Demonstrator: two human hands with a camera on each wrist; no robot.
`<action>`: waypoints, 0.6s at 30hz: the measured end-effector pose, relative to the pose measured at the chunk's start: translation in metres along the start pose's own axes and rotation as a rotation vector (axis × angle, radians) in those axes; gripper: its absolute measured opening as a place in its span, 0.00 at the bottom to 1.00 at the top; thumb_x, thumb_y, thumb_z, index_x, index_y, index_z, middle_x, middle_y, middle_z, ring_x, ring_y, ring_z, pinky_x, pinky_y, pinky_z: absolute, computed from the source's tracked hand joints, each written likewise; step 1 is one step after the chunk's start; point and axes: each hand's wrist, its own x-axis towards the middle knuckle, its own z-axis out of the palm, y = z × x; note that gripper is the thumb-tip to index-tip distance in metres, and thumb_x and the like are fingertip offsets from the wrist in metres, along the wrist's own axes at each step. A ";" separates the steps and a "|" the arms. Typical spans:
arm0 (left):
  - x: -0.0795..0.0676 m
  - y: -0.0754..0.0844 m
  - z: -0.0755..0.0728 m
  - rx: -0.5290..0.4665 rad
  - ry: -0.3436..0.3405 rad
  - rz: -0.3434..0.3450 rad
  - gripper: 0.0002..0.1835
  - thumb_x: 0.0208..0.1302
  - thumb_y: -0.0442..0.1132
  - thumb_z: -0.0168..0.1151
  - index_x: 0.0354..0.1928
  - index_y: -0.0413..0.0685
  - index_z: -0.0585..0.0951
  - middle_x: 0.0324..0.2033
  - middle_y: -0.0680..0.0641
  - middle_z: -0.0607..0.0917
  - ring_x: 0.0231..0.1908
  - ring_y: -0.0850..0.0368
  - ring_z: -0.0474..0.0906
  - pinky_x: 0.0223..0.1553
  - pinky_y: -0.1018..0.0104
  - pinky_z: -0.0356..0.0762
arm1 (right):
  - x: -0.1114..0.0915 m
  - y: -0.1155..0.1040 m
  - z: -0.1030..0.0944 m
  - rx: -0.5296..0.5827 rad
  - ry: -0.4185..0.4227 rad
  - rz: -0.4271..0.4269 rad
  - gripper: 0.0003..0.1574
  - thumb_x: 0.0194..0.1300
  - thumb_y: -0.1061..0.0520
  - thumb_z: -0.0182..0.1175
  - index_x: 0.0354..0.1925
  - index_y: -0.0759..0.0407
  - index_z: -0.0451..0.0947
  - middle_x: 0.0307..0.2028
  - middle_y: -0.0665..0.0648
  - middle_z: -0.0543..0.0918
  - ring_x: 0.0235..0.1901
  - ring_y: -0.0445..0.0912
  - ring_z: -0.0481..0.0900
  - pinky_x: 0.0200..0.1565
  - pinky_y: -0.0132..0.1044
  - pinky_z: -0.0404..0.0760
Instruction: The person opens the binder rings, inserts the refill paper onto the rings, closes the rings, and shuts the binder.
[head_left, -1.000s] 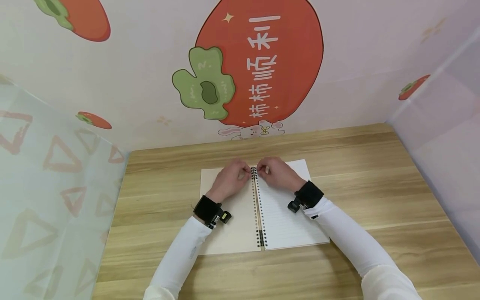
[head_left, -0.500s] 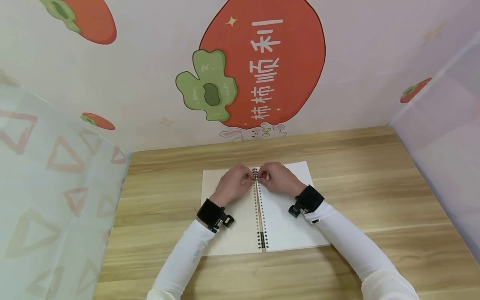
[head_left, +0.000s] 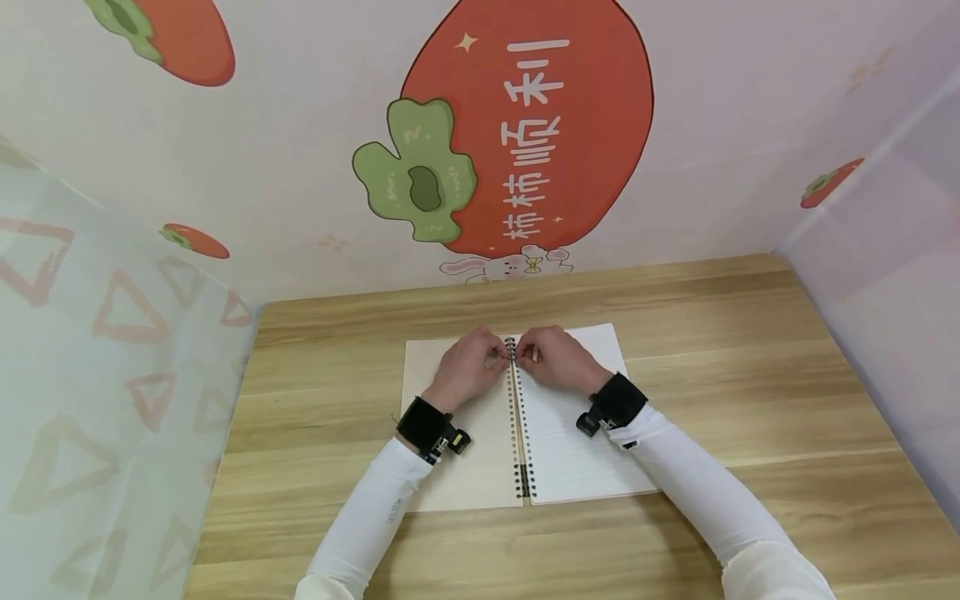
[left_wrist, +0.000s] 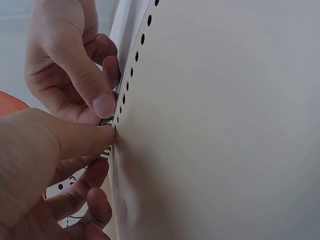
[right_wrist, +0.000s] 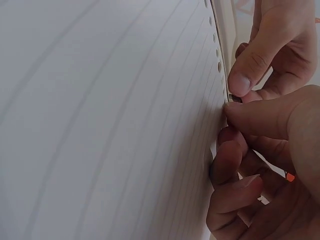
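An opened loose-leaf notebook lies on the table, its plain cream cover [head_left: 465,467] on the left and lined white pages [head_left: 592,450] on the right. Punched holes run along both inner edges. A short dark binding ring strip [head_left: 511,342] joins the halves at the far end; a second ring strip [head_left: 523,481] sits at the near end. My left hand [head_left: 468,367] pinches the far strip from the cover side with thumb and forefinger. From the page side, my right hand [head_left: 558,358] pinches it too, thumbs nearly meeting in both wrist views. The fingertips partly hide the rings.
The wooden table [head_left: 735,367] extends around the notebook. Behind it rises a back wall [head_left: 300,167] with persimmon pictures, and side walls close in left and right. Each wrist wears a black strap [head_left: 618,400] with a small camera.
Both hands have shifted slightly nearer along the far ring strip, and the left fingertips have come closer to it. The whole view has tilted a little; the notebook stays open in place.
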 end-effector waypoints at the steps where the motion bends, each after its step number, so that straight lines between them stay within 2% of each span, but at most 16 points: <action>1: 0.000 0.000 0.000 0.002 0.003 0.002 0.02 0.65 0.42 0.70 0.37 0.53 0.88 0.42 0.54 0.82 0.42 0.58 0.79 0.42 0.60 0.78 | 0.000 0.000 0.000 0.002 -0.001 0.000 0.03 0.65 0.60 0.67 0.36 0.55 0.87 0.29 0.47 0.84 0.30 0.41 0.79 0.35 0.37 0.79; 18: 0.002 0.004 0.001 0.004 0.018 -0.006 0.02 0.64 0.40 0.71 0.33 0.52 0.89 0.40 0.54 0.82 0.40 0.56 0.79 0.40 0.59 0.78 | 0.001 0.002 0.003 0.029 0.012 -0.035 0.03 0.64 0.63 0.67 0.35 0.58 0.88 0.30 0.50 0.85 0.29 0.41 0.78 0.33 0.36 0.78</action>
